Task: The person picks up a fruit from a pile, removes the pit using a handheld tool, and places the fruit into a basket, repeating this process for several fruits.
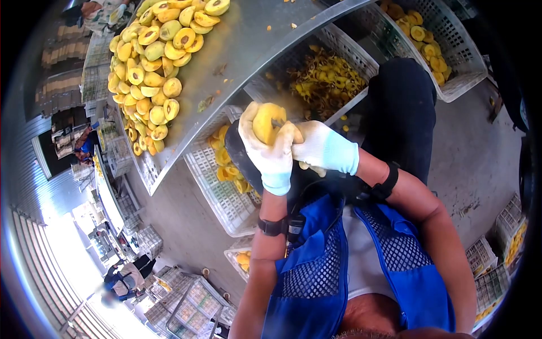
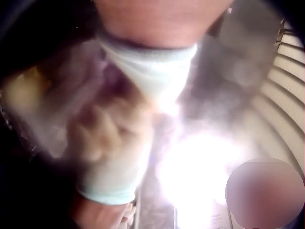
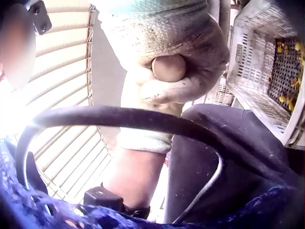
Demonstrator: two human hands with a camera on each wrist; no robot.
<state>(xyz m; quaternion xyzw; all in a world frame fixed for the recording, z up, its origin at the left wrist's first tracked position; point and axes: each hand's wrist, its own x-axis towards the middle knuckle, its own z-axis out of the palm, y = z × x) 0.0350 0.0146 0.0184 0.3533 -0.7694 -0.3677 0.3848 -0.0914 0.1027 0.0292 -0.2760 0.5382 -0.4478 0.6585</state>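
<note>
In the head view my gloved left hand holds a yellow fruit, fingers curled round its side. Close against it, my gloved right hand grips a tool whose dark metal part meets the fruit. The rounded handle end pokes out of my right fist in the right wrist view, with my left wrist beyond. Blur covers the left wrist view, where the cuff of my left glove is above my right glove. The fruit's far side is hidden.
A metal table bears a pile of halved yellow fruit. Below its edge stand a crate of fruit and a bin of scraps. Another fruit crate is at upper right. My knees are beside the crates. People stand far left.
</note>
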